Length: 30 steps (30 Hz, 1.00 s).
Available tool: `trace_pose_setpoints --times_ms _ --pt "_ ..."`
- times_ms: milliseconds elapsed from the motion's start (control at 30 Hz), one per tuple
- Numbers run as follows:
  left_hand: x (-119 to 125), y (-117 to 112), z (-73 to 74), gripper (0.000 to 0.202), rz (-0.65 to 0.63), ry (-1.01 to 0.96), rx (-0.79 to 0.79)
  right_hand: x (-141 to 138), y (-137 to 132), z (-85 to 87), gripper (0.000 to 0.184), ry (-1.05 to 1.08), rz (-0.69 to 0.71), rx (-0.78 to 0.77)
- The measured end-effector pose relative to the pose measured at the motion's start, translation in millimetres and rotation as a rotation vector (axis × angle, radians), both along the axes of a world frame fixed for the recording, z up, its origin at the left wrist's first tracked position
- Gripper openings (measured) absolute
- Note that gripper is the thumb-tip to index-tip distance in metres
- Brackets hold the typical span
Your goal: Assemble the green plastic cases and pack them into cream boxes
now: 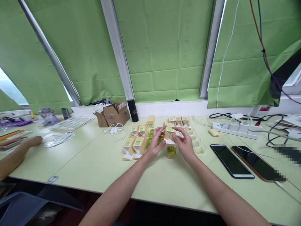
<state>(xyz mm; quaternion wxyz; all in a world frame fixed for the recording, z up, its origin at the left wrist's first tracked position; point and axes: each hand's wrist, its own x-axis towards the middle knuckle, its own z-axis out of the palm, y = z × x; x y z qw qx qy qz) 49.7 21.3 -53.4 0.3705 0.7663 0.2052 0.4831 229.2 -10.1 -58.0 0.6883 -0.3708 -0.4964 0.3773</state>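
Note:
My left hand (155, 142) and my right hand (184, 143) together hold a small tan carton with a green label (169, 131) above the pale green table (98, 163). The fingers of both hands curl round its sides. Just below the carton stands a small clear jar with a yellow-green filling (171, 152). Several more tan cartons (134, 145) lie open to the left of my hands. Other cartons stand in a row behind (178, 121). Small clear lids or cups (197, 142) lie in a line to the right of my right hand.
Two dark phones (231, 160) (256, 163) lie at the right, near a white power strip (235, 128) with cables. A brown cardboard box (114, 114) and a black cylinder (133, 110) stand at the back. Another person's arm (16, 150) rests at the far left.

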Motion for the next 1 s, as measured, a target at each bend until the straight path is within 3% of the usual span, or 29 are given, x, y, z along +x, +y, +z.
trace_pose_setpoints --times_ms 133,367,633,1000 --pt "0.3 2.3 -3.3 0.096 -0.025 0.024 0.014 0.4 1.3 -0.7 0.042 -0.012 -0.02 0.013" --pt "4.7 -3.2 -1.3 0.069 0.061 -0.051 -0.032 -2.4 1.0 -5.7 0.039 -0.026 0.041 0.027" --pt "5.9 -2.2 -0.8 0.065 0.037 -0.17 -0.213 -2.1 -2.6 -6.6 0.039 -0.074 0.101 0.095" --pt "8.4 0.8 -1.0 0.058 0.06 -0.216 -0.222 -5.4 -8.1 -2.0 0.044 -0.05 0.159 0.14"
